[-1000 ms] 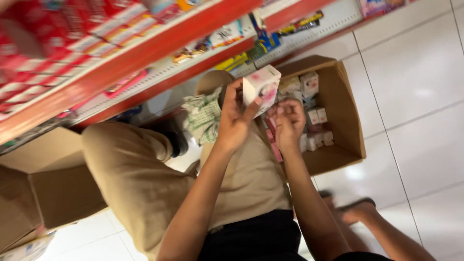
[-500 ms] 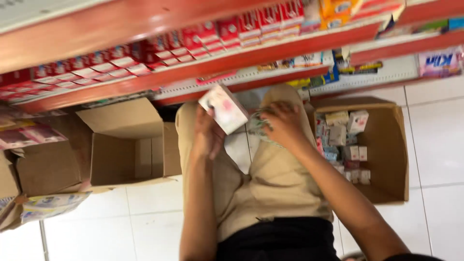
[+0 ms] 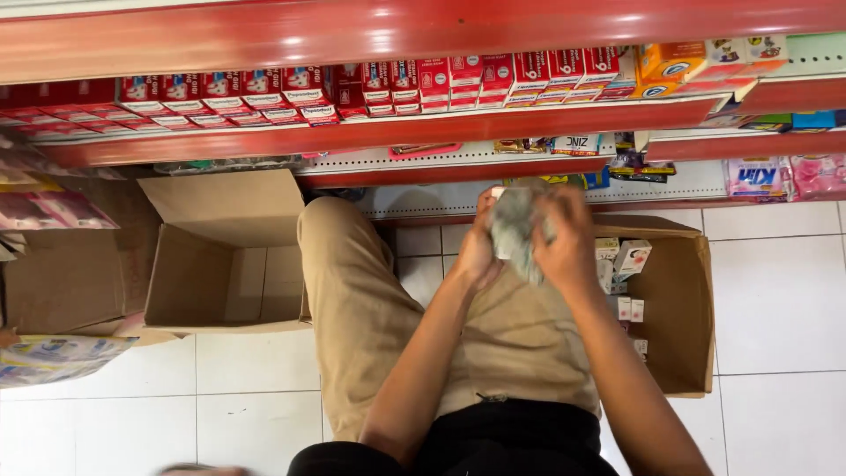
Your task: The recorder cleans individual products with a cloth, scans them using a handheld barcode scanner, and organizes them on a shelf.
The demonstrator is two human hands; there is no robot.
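Half a second back the left hand held a small white-and-pink carton up in plain sight; now both hands sit together at upper centre of the frame, and what shows between them is a crumpled grey-green cloth [image 3: 515,231], with only a sliver of white at its top left edge. Left hand [image 3: 478,249] is closed round the left side of the cloth, right hand [image 3: 564,245] closed over its right side, both grips wrapped on it, held above the knees of the tan trousers [image 3: 370,300]. Carton itself mostly hidden, can't tell if it is inside the cloth; looks like wiping or wrapping is under way, that's a guess. The view has also swung level since a second ago: the red shelves [image 3: 423,132] now run straight across the top, rows of red boxes [image 3: 264,92] on them. Open empty cardboard box [image 3: 225,256] on the white tile floor [image 3: 775,300] at left; a second cardboard box [image 3: 683,300] at right, just beside the right forearm, holds small white cartons [image 3: 627,257]. Hands are above the gap between the two boxes, nearer the right one.
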